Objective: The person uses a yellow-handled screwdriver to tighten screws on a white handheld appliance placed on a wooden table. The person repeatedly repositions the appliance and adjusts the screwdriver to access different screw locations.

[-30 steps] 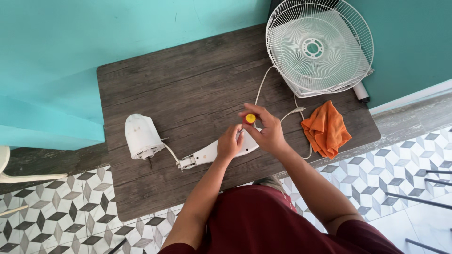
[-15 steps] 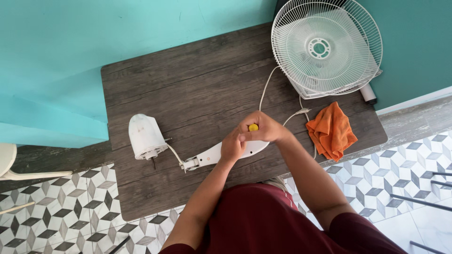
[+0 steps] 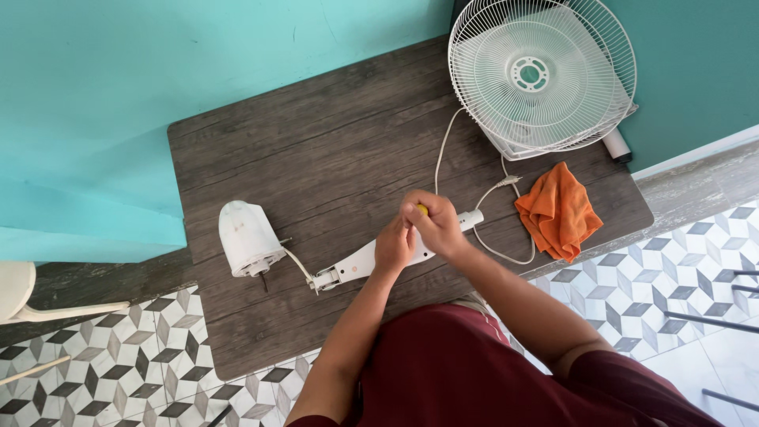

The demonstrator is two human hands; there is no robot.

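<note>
Both hands have closed together: right hand (image 3: 436,225) now wraps the yellow-handled tool (image 3: 423,209), left hand (image 3: 395,245) clasps the long white plastic fan stem (image 3: 356,265) on the dark wooden table (image 3: 316,142).

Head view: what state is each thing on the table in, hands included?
Left hand: gripping the white fan neck.
Right hand: closed on a yellow-handled tool.
Motor housing: detached, lying on its side, wired to the neck.
Fan grille: removed, lying flat.
Orange cloth: crumpled.
</note>
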